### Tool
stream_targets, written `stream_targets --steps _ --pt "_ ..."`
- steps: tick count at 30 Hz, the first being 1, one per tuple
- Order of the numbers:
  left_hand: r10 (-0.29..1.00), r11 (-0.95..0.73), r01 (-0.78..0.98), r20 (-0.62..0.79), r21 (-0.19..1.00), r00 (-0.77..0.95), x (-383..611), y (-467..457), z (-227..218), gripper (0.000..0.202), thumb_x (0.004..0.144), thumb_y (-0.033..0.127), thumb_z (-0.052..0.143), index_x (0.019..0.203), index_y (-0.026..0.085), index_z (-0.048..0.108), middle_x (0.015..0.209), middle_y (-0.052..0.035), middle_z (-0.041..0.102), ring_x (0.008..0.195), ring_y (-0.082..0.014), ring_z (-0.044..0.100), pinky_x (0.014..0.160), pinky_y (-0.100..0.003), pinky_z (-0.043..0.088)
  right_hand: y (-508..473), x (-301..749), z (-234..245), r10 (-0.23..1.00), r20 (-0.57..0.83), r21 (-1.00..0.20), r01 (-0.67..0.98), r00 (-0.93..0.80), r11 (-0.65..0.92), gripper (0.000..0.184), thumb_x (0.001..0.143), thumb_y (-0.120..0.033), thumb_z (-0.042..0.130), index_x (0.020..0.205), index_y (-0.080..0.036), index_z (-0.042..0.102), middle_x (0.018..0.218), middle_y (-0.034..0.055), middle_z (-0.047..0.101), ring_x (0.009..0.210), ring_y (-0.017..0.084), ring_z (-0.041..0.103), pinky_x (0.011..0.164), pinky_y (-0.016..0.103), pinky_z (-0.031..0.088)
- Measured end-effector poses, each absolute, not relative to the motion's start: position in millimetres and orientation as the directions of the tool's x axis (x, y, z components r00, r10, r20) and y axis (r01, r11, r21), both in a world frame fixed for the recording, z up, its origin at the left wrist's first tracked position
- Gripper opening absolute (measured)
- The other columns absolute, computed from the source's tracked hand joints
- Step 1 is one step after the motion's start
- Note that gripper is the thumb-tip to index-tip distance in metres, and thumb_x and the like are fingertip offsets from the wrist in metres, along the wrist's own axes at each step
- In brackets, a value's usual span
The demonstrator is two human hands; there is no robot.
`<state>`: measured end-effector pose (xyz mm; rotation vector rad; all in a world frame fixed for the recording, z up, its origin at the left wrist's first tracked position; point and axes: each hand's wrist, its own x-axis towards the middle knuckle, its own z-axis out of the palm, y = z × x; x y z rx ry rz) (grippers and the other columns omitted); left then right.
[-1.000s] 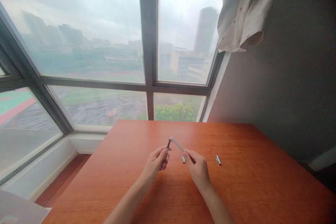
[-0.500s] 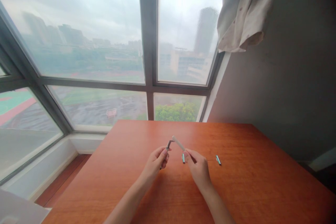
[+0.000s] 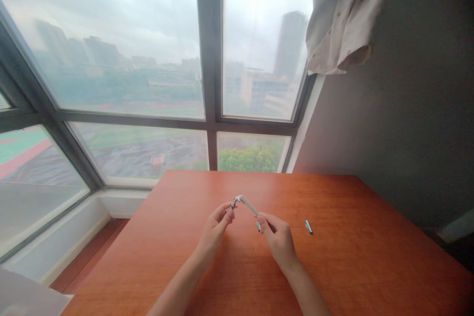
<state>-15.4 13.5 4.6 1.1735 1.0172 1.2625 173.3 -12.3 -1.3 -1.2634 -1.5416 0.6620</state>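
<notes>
My left hand (image 3: 217, 224) grips a slim dark metallic handle (image 3: 234, 203) with a bent neck, perhaps a razor handle; its lower part is hidden in the fingers. My right hand (image 3: 277, 232) pinches the lower end of a pale slender stick (image 3: 250, 205), which slants up to the left. The far ends of handle and stick meet above the table, and they seem to touch. Just beside my right fingertips lies a small teal-striped piece (image 3: 258, 227), partly covered by them. A similar teal and dark piece (image 3: 308, 227), like a razor cartridge, lies farther right.
The reddish-brown wooden table (image 3: 148, 256) extends under both hands, its far edge near the window frame (image 3: 212, 150). A dark grey wall (image 3: 377, 123) rises at the right. Light spotted cloth (image 3: 338, 34) hangs at the upper right, well above the table.
The dark handle in my left hand has shifted slightly down and left. The pale stick's upper end has followed it a little. The teal piece by my right fingers is now more covered.
</notes>
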Motion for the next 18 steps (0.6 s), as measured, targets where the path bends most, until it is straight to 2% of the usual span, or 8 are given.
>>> stream_targets --steps 12,18 --pt "0.984 -0.159 -0.098 0.166 0.982 0.065 -19.6 14.8 8.6 0.029 0.077 0.037 0.069 0.098 0.018 0.072 0.075 -0.0012 0.062 0.075 -0.0162 0.051 0.071 -0.025 0.04 -12.4 174.9 0.1 0.951 0.304 -0.901 0.342 0.058 0.267 0.047 0.091 -0.049 0.046 0.071 -0.013 0.069 0.059 0.0011 0.053 0.057 0.014 0.05 0.054 0.021 0.037" --pt "0.97 -0.226 -0.003 0.225 0.974 0.094 -21.4 17.2 1.2 0.025 0.081 0.036 0.065 0.099 0.018 0.07 0.088 -0.0043 0.067 0.083 -0.0188 0.056 0.075 -0.026 0.043 -13.8 176.8 2.9 0.955 0.29 -0.911 0.319 0.053 0.26 0.045 0.092 -0.047 0.046 0.084 -0.012 0.072 0.061 0.0013 0.054 0.058 0.015 0.051 0.055 0.021 0.037"
